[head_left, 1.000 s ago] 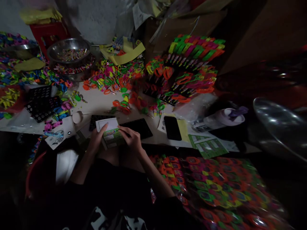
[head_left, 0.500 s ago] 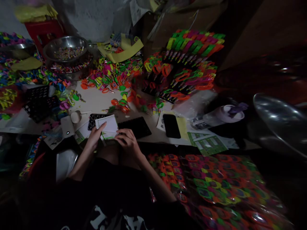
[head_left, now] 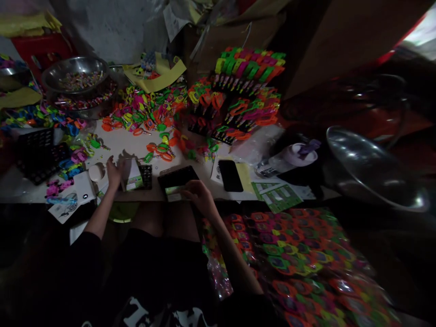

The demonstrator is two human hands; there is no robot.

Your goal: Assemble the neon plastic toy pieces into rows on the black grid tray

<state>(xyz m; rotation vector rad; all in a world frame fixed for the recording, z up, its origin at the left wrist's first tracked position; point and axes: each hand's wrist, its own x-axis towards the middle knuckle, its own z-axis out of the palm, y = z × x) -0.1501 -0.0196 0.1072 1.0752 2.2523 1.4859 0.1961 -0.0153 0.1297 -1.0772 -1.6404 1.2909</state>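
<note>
My right hand (head_left: 200,196) pinches the end of a small green-and-white card (head_left: 174,192), which lies across the near part of a black flat tray (head_left: 182,176). On the left, my left hand (head_left: 113,173) has its fingers apart and holds nothing that I can see. Beside it stands a white-and-green stack of cards (head_left: 132,176), partly over a black tray with small holes (head_left: 146,176). A white round case (head_left: 96,172) sits just left of that hand.
Colourful toy watches (head_left: 150,106) are heaped behind. Metal bowls (head_left: 76,75) stand at the back left, and a large metal bowl (head_left: 371,168) is at the right. A phone (head_left: 230,175) and a pale tumbler (head_left: 286,160) lie right of the hands. Bagged watches (head_left: 299,250) fill the lower right.
The white-and-green cards held between both hands now stand on the table at left. My left hand has moved left, away from the right, which now holds one card over the black tray.
</note>
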